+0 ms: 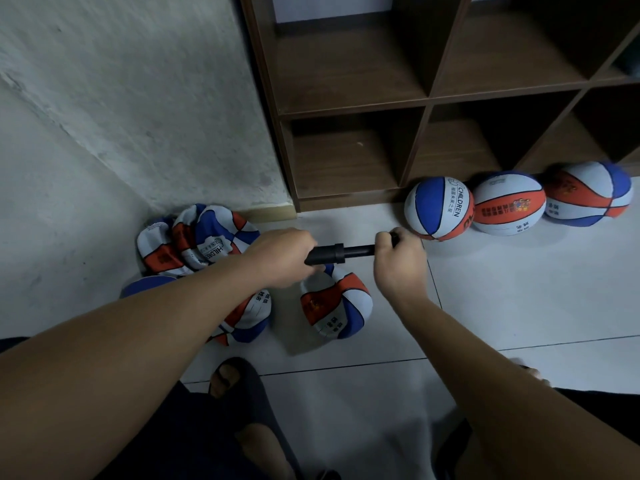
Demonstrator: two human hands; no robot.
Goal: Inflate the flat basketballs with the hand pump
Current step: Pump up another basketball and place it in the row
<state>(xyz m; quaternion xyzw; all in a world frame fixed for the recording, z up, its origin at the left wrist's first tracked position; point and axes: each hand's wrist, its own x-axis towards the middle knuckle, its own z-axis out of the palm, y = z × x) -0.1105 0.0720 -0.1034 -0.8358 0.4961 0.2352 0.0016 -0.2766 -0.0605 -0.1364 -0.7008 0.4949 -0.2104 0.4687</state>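
Black hand pump (341, 253), horizontal: left hand (282, 256) grips barrel, right hand (398, 261) clenches handle; flat basketball (337, 304) on floor beneath.

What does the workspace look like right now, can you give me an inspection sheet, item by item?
Surface: pale tiled floor.
Job's things: black hand pump held level; three rounder basketballs by the shelf; crumpled flat basketballs near the wall.
Clutter: nothing seen.
Grippers: left hand grips the pump barrel; right hand grips the handle end.
Cables: nothing seen.
Surroundings: brown cubby shelf, grey wall, dark sandal.
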